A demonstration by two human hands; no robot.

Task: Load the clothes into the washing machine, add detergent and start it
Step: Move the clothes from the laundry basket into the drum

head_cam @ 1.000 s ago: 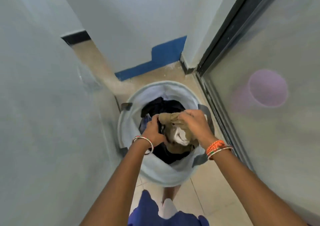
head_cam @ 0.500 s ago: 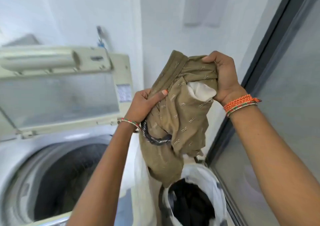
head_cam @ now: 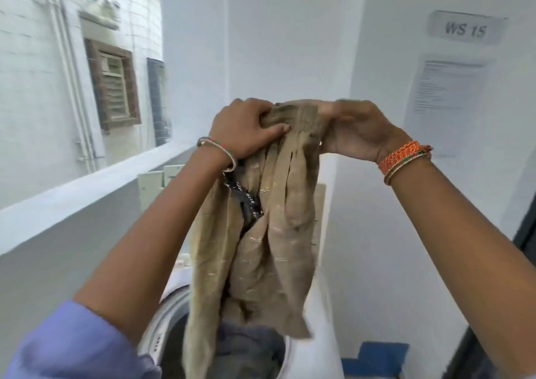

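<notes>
A khaki patterned garment (head_cam: 261,257) hangs full length from both my hands at about chest height. My left hand (head_cam: 243,129) grips its top edge on the left, and my right hand (head_cam: 356,129) grips the same edge on the right. A dark braided cord (head_cam: 246,199) dangles inside the folds. Below the garment lies the open tub of the top-loading washing machine (head_cam: 165,320), with greyish clothes (head_cam: 246,346) in it. The garment's lower end hangs over the tub's opening. The raised lid (head_cam: 150,184) shows behind my left forearm.
A low grey wall ledge (head_cam: 72,193) runs along the left, with a neighbouring building and window beyond. White walls stand ahead and to the right, bearing a "WS 15" sign (head_cam: 464,29) and a printed notice (head_cam: 446,88). A dark door frame (head_cam: 525,233) edges the right.
Both hands lifted the khaki garment out of the laundry basket, carried it left over the washer tub and shifted to grip its top edge, so it now hangs unfolded. The basket has left view.
</notes>
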